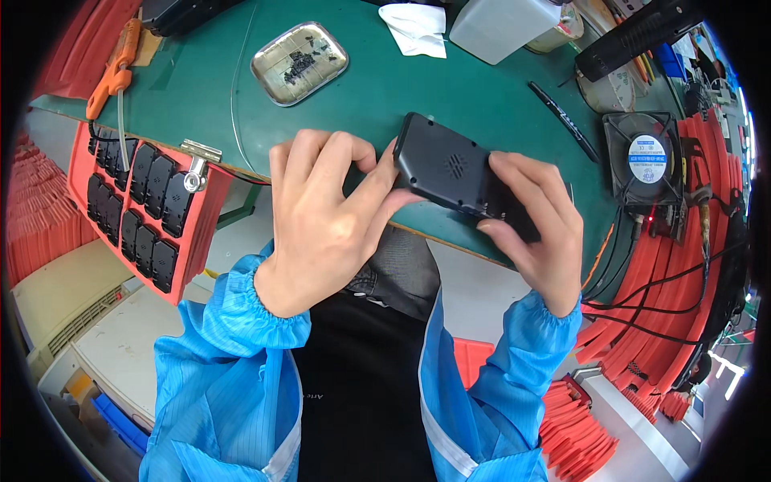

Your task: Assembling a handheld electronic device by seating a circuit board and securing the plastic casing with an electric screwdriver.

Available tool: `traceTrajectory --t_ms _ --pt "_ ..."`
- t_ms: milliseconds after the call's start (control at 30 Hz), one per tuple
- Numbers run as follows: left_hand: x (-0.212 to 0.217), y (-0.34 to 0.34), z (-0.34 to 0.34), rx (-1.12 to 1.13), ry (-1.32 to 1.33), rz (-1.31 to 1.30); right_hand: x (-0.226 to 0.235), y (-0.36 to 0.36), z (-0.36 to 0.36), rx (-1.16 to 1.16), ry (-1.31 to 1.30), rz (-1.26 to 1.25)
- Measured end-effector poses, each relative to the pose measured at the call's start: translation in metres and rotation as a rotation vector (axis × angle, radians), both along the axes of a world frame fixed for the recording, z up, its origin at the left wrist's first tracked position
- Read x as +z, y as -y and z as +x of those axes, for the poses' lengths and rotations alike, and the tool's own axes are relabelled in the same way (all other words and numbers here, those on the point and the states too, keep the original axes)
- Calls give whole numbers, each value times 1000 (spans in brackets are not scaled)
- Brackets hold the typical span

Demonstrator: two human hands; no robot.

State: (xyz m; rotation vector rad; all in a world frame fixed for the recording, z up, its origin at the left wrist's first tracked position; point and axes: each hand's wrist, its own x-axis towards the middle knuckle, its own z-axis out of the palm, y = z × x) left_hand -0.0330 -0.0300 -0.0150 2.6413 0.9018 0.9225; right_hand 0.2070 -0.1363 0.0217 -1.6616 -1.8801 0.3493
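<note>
Both hands hold a black rectangular plastic device (438, 165) above the front edge of the green table. A round grille of small holes and several corner recesses show on its upward face. My left hand (325, 213) pinches the device's left end between thumb and index finger, with the other fingers curled. At the opposite end, my right hand (542, 217) grips with the thumb along the near edge and the fingers over the far side. Beyond the hands lies a metal tray (325, 76) with a pile of small black parts (299, 67) in it.
A red tray (205, 233) at the left carries several black casings (165, 193). An orange glue gun (115, 76) hangs over the table's far left. A black marker (562, 120) and a square fan (642, 161) are at the right. White tissue (414, 28) lies at the back.
</note>
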Motion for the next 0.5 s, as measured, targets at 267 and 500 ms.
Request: traceTrajectory --t_ms 267,500 --pt "-1 0 -1 3 6 -3 -5 6 1 -54 44 15" --pt "4 -2 -6 -22 19 -78 -4 5 3 -50 61 21"
